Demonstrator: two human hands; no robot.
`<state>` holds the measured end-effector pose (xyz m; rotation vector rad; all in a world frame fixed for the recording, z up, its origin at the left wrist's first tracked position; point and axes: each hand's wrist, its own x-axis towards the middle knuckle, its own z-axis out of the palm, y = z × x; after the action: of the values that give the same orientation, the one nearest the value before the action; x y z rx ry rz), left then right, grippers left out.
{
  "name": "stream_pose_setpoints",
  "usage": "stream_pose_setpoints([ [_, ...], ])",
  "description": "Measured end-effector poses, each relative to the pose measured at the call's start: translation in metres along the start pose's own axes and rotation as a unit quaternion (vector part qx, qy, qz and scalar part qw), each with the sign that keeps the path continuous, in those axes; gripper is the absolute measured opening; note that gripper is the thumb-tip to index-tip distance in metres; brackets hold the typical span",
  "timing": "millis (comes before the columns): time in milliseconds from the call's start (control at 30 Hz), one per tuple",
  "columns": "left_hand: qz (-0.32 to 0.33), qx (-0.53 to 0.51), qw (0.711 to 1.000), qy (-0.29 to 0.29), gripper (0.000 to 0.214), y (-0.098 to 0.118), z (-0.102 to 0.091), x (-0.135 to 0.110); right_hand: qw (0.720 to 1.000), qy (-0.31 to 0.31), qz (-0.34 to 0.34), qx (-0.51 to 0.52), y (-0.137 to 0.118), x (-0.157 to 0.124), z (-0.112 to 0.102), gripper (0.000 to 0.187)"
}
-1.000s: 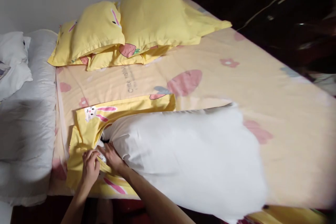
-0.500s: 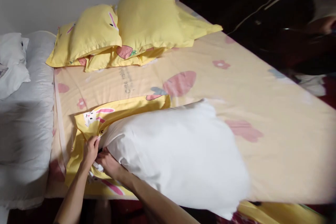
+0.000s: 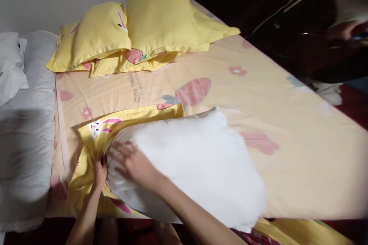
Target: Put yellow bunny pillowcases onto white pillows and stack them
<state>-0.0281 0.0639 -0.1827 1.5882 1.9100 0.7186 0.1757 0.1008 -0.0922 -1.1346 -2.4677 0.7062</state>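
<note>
A plump white pillow (image 3: 189,168) lies on the bed, its left end at the opening of a yellow pillowcase (image 3: 86,153) printed with rabbits. At that opening my left hand (image 3: 100,172) is closed on the pillowcase's edge, its fingertips partly hidden. My right hand (image 3: 130,160) rests over the pillow's left end, fingers stretched out and somewhat blurred, with nothing seen in them. The pillowcase spreads flat beneath and left of the pillow.
Yellow pillows (image 3: 161,15) lean together at the back of the bed. A pale rolled quilt (image 3: 28,134) lines the left side, with white cloth (image 3: 11,65) on it. Yellow fabric (image 3: 299,231) hangs below the front edge. Another person's hand (image 3: 345,30) shows at upper right.
My right hand has come out from the pillowcase opening and moved up and right onto the pillow, its fingers now spread. My left hand stays at the opening, slightly lower.
</note>
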Motion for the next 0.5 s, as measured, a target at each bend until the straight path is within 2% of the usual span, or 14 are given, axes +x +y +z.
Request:
stream_pose_setpoints([
  [67,0.001,-0.006,1.000,0.004,0.033,0.005,0.000,0.000,0.996,-0.009,0.084,-0.042,0.036,0.014,-0.019,0.072],
  [100,0.004,-0.008,1.000,0.004,0.031,0.009,-0.002,0.001,0.991,-0.035,0.115,-0.059,0.048,0.020,-0.020,0.080],
  [167,0.014,-0.012,1.000,-0.001,0.028,0.015,-0.005,0.009,0.985,-0.081,0.129,-0.085,0.057,0.024,-0.007,0.088],
  [233,0.023,-0.012,1.000,0.001,0.026,0.022,-0.008,0.020,0.986,-0.094,0.088,-0.105,0.045,0.021,0.019,0.072],
  [333,0.028,-0.012,0.999,0.024,0.025,0.034,-0.008,0.031,0.988,-0.104,0.019,-0.110,0.009,0.013,0.058,0.030],
  [400,0.028,-0.017,0.999,0.040,0.023,0.044,-0.004,0.031,0.988,-0.120,-0.008,-0.096,-0.007,0.015,0.074,0.022],
  [500,0.035,-0.033,0.998,0.047,0.022,0.055,0.005,0.019,0.989,-0.118,-0.010,-0.084,-0.003,0.029,0.082,0.021],
])
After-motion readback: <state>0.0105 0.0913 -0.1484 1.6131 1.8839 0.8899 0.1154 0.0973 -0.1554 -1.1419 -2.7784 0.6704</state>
